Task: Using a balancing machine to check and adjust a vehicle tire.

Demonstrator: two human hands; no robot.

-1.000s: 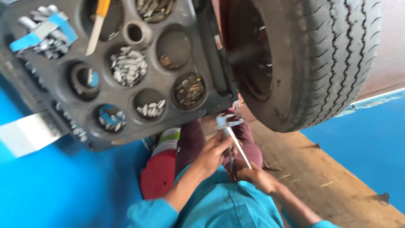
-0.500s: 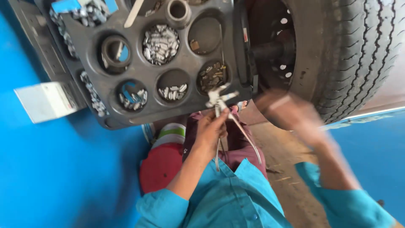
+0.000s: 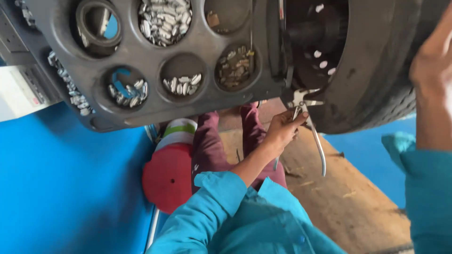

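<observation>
One tool, the pliers (image 3: 308,127), is pinched by the left hand (image 3: 281,131) | long axis slanting down-right, head touching the tyre (image 3: 376,70) rim | right hand (image 3: 431,61) raised well apart, spread cannot be told.

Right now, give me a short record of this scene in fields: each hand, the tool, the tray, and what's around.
left hand: gripping metal pliers near their head, at the tyre's lower edge
right hand: raised against the tyre, holding nothing visible
pliers: jaws up by the wheel rim, handles hanging down
tray: dark, round pockets holding small metal weights
floor: blue, with a brown strip
red stool: below the tray
</observation>
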